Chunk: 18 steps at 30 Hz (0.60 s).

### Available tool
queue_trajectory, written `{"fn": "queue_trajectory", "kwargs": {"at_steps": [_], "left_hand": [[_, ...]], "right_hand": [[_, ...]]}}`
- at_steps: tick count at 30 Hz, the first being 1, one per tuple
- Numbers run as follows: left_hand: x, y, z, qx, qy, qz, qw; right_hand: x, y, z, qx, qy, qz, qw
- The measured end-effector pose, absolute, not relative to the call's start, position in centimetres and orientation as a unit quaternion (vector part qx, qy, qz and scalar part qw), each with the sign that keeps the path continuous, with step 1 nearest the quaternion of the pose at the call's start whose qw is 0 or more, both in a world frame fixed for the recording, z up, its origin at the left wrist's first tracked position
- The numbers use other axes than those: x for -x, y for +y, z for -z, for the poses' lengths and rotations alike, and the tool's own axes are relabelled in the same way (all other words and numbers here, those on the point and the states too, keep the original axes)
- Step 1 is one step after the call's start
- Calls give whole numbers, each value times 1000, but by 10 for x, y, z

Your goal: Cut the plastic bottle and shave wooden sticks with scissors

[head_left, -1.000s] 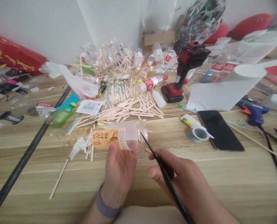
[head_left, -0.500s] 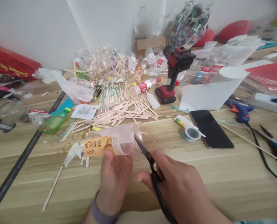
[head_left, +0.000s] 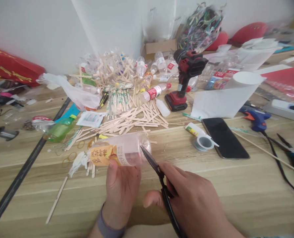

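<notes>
A clear plastic bottle [head_left: 130, 150] with an orange and white label lies sideways in my left hand [head_left: 122, 188], thumb on the label and fingers underneath. My right hand [head_left: 189, 195] is wrapped round black scissors [head_left: 165, 191], its thumb reaching out to the left of the handle. The scissor blades look closed, and their tip overlaps the bottle's right end. Whether the tip touches the plastic cannot be made out.
Behind the bottle lies a pile of wooden sticks [head_left: 137, 115]. A red and black drill [head_left: 184, 79] stands beyond. To the right are a phone [head_left: 225, 138], a tape roll [head_left: 203, 143] and a glue gun [head_left: 257, 119]. A green bottle [head_left: 60, 129] lies left.
The bottle has turned a little about its length in my left hand, so its label faces slightly differently. The scissor tip sits slightly further left and lower, over the bottle's end.
</notes>
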State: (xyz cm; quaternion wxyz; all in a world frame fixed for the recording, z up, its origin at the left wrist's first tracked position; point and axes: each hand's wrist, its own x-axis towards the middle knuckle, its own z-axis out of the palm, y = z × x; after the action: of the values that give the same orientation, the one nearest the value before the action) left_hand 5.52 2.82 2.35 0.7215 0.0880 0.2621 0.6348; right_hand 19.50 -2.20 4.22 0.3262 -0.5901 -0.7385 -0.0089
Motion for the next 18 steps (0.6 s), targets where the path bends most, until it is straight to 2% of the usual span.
{"fn": "queue_trajectory", "kwargs": {"at_steps": [13,18], "left_hand": [[-54,29,-11,-100,196,-662,717],[-55,32,-14,-52,219,-654,722]], "right_hand": [[-188,-17,-37,600,-722,92,332],[-191,-13,-40,581,-717,8,385]]}}
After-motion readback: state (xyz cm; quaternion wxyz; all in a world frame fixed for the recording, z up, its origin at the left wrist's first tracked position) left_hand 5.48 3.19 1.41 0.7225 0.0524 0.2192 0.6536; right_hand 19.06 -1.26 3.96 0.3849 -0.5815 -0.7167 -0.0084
